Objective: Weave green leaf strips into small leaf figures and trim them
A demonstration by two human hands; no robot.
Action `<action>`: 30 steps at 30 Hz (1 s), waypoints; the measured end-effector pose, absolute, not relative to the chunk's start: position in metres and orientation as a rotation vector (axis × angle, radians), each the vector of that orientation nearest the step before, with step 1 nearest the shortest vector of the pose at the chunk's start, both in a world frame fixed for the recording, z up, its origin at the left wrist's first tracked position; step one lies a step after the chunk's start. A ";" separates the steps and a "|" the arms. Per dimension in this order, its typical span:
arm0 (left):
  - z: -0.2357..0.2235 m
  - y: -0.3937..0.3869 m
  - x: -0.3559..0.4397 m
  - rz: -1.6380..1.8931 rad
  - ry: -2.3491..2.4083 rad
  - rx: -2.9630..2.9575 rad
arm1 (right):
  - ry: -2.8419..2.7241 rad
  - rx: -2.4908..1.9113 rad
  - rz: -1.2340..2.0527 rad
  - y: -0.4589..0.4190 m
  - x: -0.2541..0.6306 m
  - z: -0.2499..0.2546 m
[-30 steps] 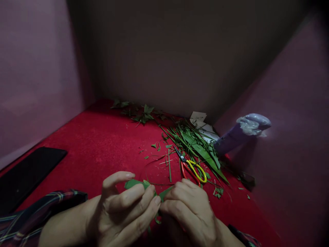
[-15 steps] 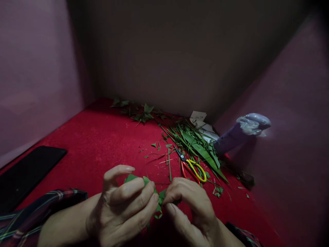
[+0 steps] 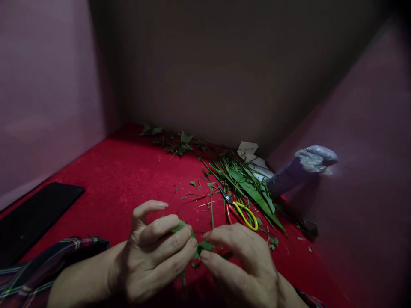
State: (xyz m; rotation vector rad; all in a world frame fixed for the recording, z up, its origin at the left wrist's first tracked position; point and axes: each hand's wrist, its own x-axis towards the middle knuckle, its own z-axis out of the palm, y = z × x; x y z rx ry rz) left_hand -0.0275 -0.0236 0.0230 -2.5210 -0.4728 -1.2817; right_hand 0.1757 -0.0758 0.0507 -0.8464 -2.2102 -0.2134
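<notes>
My left hand [image 3: 160, 252] is closed around a folded green leaf [image 3: 204, 246], its forefinger raised and bent away. Part of the leaf shows between the fingers, and an end sticks out to the right. Facing it, my right hand [image 3: 242, 256] has thumb and forefinger parted, one on each side of that leaf end. Whether the thumb touches the leaf I cannot tell. Scissors [image 3: 236, 207] with one yellow and one red handle lie just beyond my right hand. A cut green stalk [image 3: 212, 209] is beside them.
Long green leaves [image 3: 248, 184] are heaped at the back right on the red surface [image 3: 128, 171]. White papers [image 3: 248, 149] and a purple cylinder topped with clear plastic [image 3: 289, 175] stand behind. Leafy sprigs [image 3: 181, 145] line the back wall. A black flat object [image 3: 41, 214] lies left.
My right thumb and forefinger have spread from a pinch at the leaf end. The left hand has shifted slightly and less of the leaf shows above its fingers.
</notes>
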 end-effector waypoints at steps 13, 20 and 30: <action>0.023 -0.025 -0.019 -1.450 -0.419 -2.483 | -2.495 -0.696 -0.753 -0.081 0.181 0.054; 0.019 -0.033 -0.021 -1.417 -0.468 -2.494 | -2.385 -0.833 -0.531 -0.085 0.173 0.053; 0.022 -0.020 -0.023 -1.407 -0.307 -2.558 | -2.425 -0.733 -0.700 -0.082 0.178 0.046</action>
